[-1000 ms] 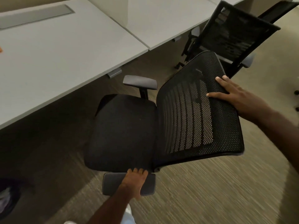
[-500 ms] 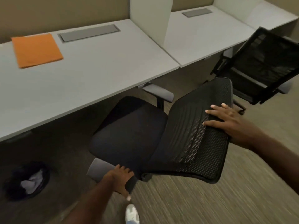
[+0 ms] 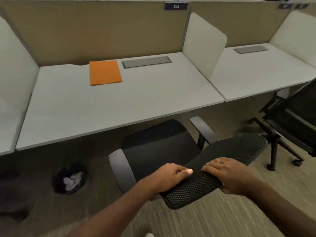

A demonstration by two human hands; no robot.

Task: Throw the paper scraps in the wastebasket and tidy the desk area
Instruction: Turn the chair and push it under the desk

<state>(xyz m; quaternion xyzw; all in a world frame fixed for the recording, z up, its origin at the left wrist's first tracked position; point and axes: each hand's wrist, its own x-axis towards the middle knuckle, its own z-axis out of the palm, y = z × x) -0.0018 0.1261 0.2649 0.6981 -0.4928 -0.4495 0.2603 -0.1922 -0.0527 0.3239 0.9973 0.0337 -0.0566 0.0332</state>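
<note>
- Both hands rest on the top edge of the mesh backrest (image 3: pixel 227 161) of a black office chair (image 3: pixel 159 146) at 6 o'clock in the view.
- The left hand (image 3: pixel 168 179) lies on the near end of the backrest, fingers curled over its front edge and thumb stretched along the top; its grip is clenched on the backrest.
- The right hand (image 3: pixel 227 175) sits just beside it toward 3 o'clock, fingers spread flat over the mesh and the palm wrapped round the rear edge; that grip also grasps the backrest.
- The chair seat faces the counter (image 3: pixel 119 103), its front edge just under the counter's lip, with one grey armrest (image 3: pixel 120 170) at 9 o'clock of the seat and another armrest (image 3: pixel 202 130) at 2 o'clock.
- The wastebasket (image 3: pixel 69 177), dark and round, stands on the floor under the counter at 8 o'clock of the chair, well apart from the hands.
- White crumpled paper scraps (image 3: pixel 72 181) lie inside the wastebasket.
- An orange folder (image 3: pixel 105 72) lies flat on the counter toward 12 o'clock, just beside a grey cable hatch (image 3: pixel 146 62).
- A white divider panel (image 3: pixel 203 45) stands at the counter's 2 o'clock corner.
- A second black chair (image 3: pixel 290 124) stands at 3 o'clock by the neighbouring counter.
- The floor is striped carpet (image 3: pixel 213 223).
</note>
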